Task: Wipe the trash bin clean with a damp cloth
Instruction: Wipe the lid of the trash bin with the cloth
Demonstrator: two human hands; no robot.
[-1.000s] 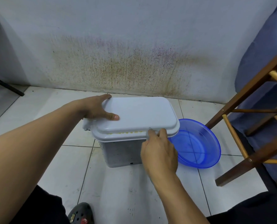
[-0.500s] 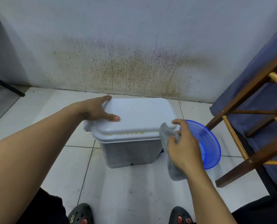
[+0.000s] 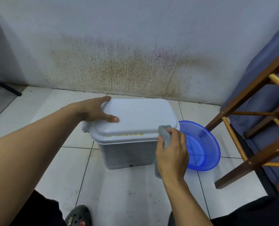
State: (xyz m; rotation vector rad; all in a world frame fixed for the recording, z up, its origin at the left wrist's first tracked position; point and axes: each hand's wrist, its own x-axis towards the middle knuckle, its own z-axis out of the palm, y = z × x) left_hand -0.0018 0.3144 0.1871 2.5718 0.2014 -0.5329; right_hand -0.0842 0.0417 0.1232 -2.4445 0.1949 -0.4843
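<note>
The trash bin (image 3: 129,154) stands on the floor tiles near the stained wall, lid (image 3: 138,116) shut. The left hand (image 3: 96,110) lies flat on the lid, fingers spread, likely pinning it steady. The right hand (image 3: 172,154) has its fingers closed around the grey cloth (image 3: 165,136), pressed at the lid's front right corner, the blue basin (image 3: 200,147) just beside for rinsing.
</note>
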